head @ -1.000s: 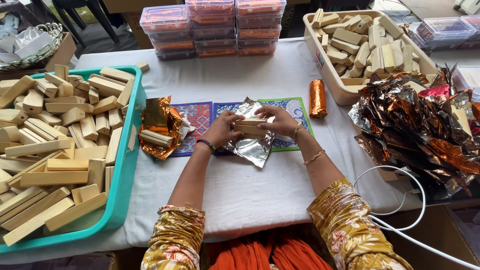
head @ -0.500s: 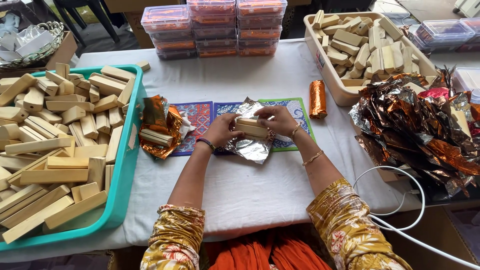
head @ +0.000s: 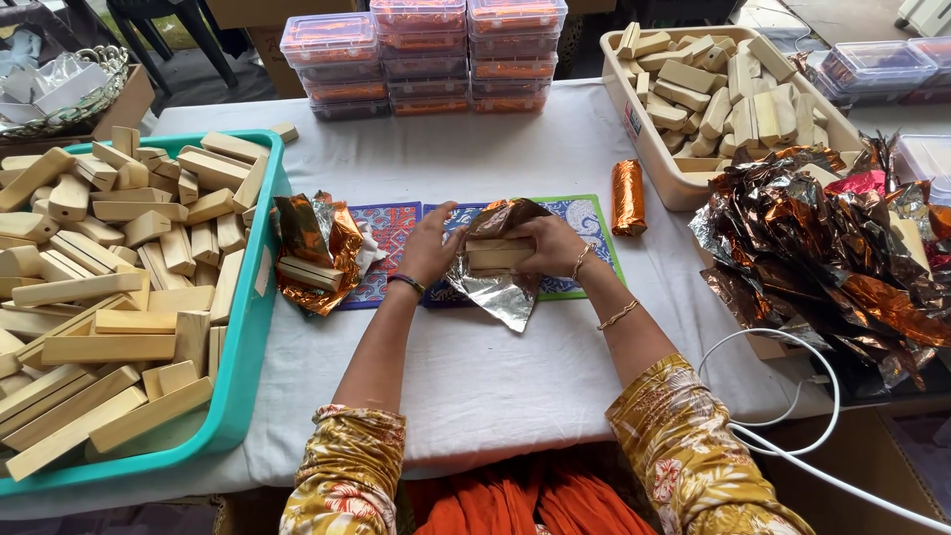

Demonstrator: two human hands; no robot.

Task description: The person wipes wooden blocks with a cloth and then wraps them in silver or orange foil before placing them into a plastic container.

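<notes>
Your tabletop (head: 515,376) wears a white cloth. At left, a teal tray (head: 243,376) heaps pale, smooth bars within reach. Mid-frame, your left hand (head: 428,248) and right hand (head: 553,245) each clench the bar (head: 498,255), pressing crinkly foil (head: 500,289) around it. Right: loose foil pile (head: 842,248).

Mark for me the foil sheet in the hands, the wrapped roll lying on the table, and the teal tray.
foil sheet (head: 500,295): head view, on its silver lower flap.
wrapped roll (head: 627,196): head view, on the middle of its orange body.
teal tray (head: 244,347): head view, on its right wall.
</notes>
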